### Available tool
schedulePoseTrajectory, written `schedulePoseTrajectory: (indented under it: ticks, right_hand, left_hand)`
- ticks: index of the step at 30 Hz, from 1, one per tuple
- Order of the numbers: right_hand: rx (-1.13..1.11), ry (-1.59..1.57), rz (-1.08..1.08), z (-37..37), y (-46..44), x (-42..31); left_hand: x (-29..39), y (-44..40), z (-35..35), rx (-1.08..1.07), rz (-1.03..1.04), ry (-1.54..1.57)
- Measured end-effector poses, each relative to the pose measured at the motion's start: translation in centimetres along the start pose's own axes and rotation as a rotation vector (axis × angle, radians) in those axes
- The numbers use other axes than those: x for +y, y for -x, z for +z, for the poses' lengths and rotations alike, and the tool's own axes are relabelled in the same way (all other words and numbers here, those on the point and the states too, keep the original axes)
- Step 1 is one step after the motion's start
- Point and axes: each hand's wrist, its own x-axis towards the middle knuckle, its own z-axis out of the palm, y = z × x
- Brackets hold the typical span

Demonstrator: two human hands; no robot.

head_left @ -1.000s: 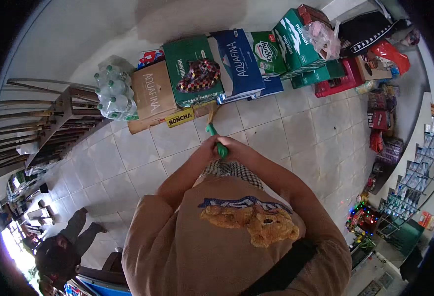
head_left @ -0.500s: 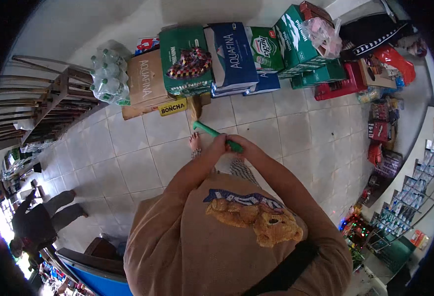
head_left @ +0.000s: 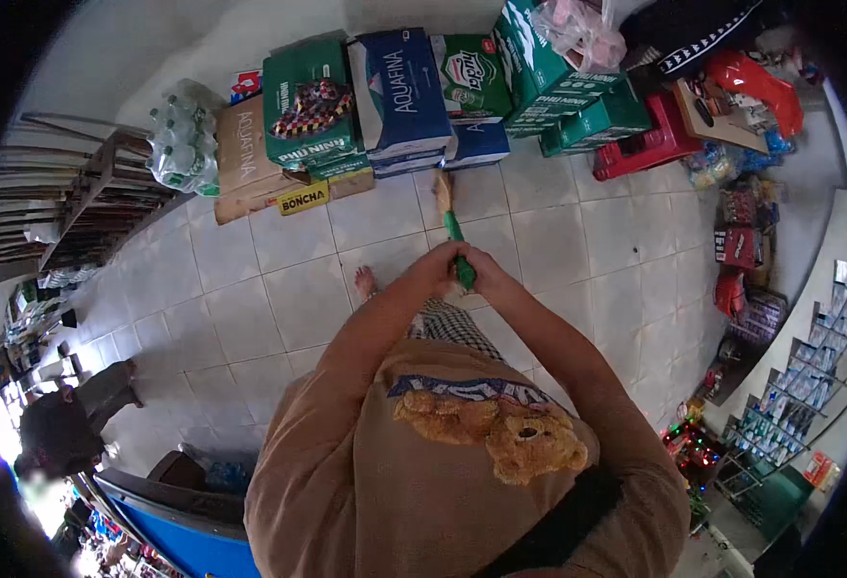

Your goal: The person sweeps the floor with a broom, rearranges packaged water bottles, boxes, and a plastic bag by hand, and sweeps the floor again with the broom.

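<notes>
Both hands are closed around the green handle of a broom [head_left: 453, 227], out in front of my body. My left hand [head_left: 441, 265] wraps it from the left side. Against it, my right hand [head_left: 482, 269] grips from the right, and the handle's end shows between them. The broom's straw-coloured head [head_left: 443, 186] points away from me at floor level, near the base of a stacked blue Aquafina box [head_left: 409, 96]. Left of it, a yellow Boncha box [head_left: 304, 198] lies low beside a brown Aquafina carton [head_left: 240, 159]. My bare foot [head_left: 365, 281] is on the tiles.
Along the wall stand green boxes [head_left: 554, 72], a red crate [head_left: 647, 140] and a pack of bottles [head_left: 183, 144]. Wooden racks [head_left: 105, 183] are at left. A person [head_left: 62, 424] is at lower left, near a blue-topped table [head_left: 168, 530]. Hanging goods [head_left: 790, 400] line the right.
The broom has swung from pointing left to pointing nearly straight ahead, its head now right of the Boncha box. My view has shifted slightly. Both hands keep their grip.
</notes>
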Motion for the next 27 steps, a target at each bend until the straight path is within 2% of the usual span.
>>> schedulePoseTrajectory:
  ticks: [2, 3, 5, 6, 9, 13, 14, 15, 16, 17, 18, 20, 23, 24, 25, 26, 27]
  right_hand:
    - [-0.152, -0.028, -0.012, 2.5, 2.7, 1.1]
    - [-0.143, -0.033, -0.134, 4.2, 2.7, 2.6]
    - [-0.108, -0.041, 0.142, 7.3, 1.9, 3.2]
    - [-0.205, 0.014, 0.162, 9.2, 2.7, 3.3]
    - [-0.272, 0.103, 0.201, 13.2, 4.3, 4.6]
    - [-0.442, -0.049, 0.411, 14.6, 1.3, 6.0]
    - [-0.388, -0.153, 0.383, 14.8, 1.1, 6.3]
    - [-0.384, -0.154, 0.381, 15.0, 0.8, 6.3]
    - [-0.352, -0.175, 0.428, 15.3, 0.3, 5.9]
    - [-0.321, -0.199, 0.474, 15.5, -0.6, 5.4]
    - [-0.288, -0.225, 0.521, 15.5, -1.2, 5.1]
    - [-0.183, -0.291, 0.402, 14.1, -1.8, 4.5]
    - [-0.209, -0.513, 0.313, 9.4, -2.8, 3.5]
    - [-0.174, -0.570, 0.339, 7.7, -2.2, 3.1]
    - [-0.142, -0.628, 0.363, 6.2, -1.6, 2.7]
    - [-0.108, -0.657, 0.284, 5.3, -0.2, 2.9]
    - [-0.073, -0.685, 0.203, 4.1, 1.3, 3.5]
  left_hand:
    - [-0.3, 1.8, -0.3, 0.034, 0.021, -0.006]
    - [-0.3, 2.9, -0.5, 0.055, 0.038, -0.013]
    - [-0.4, 5.3, -1.3, 0.098, 0.074, -0.024]
    - [-0.5, 6.7, -1.8, 0.116, 0.091, -0.028]
    - [-0.7, 11.3, -3.2, 0.190, 0.182, -0.073]
    - [-0.7, 15.1, -4.1, 0.275, 0.364, -0.245]
    - [-0.8, 15.3, -4.5, 0.300, 0.380, -0.237]
    - [-0.6, 15.2, -5.0, 0.319, 0.345, -0.078]
    - [-0.4, 15.2, -5.3, 0.345, 0.316, 0.084]
    - [0.3, 14.7, -6.4, 0.389, 0.247, 0.402]
    - [0.4, 12.6, -9.8, 0.276, 0.294, 0.361]
    - [1.2, 11.9, -7.7, 0.379, 0.277, 0.384]
    - [1.0, 6.6, -9.4, 0.242, 0.207, 0.415]
    - [0.7, 7.4, -4.8, 0.285, 0.200, 0.298]
    - [-0.1, 5.1, -4.9, 0.227, 0.120, 0.313]
    - [-0.7, 2.7, -6.2, 0.168, 0.041, 0.327]
    - [-1.5, 1.4, -7.6, 0.259, 0.033, 0.111]
